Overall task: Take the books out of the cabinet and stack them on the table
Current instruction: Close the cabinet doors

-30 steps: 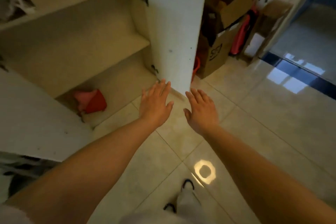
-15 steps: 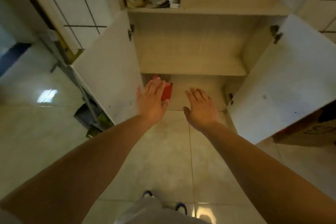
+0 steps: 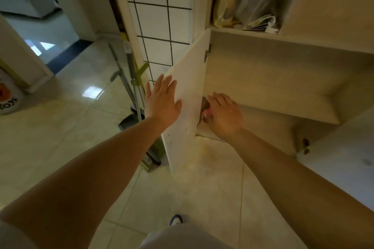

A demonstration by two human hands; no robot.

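The cabinet (image 3: 263, 79) stands with both its doors swung wide, and every place here is given from it. The left door (image 3: 188, 95) juts out toward the viewer from the cabinet's left edge. The left hand (image 3: 163, 100) is stretched out in front of that door's outer face, fingers straight and spread, grasping nothing; whether the palm touches the panel cannot be told. The right hand (image 3: 223, 115) reaches into the cabinet's bottom compartment, just inside the left door's hinge edge, fingers extended and loose, not clenched. Right beside its knuckles, low in the left front corner of that compartment, shows a small patch of red and brown, the book (image 3: 206, 114); most of it is hidden by the hand and the door, and whether the fingers touch it cannot be told.

The shelf above that compartment is bare wood. The top compartment holds clear plastic bags (image 3: 242, 0) and some flat white papers. The right door (image 3: 344, 166) hangs open at the cabinet's lower right.

Left of the cabinet is a white tiled wall (image 3: 157, 16), with a broom and dustpan (image 3: 133, 91) leaning against it. Far to the left of the cabinet, on the glossy floor, a white bag (image 3: 8, 95) bears an orange figure and the word "toys".
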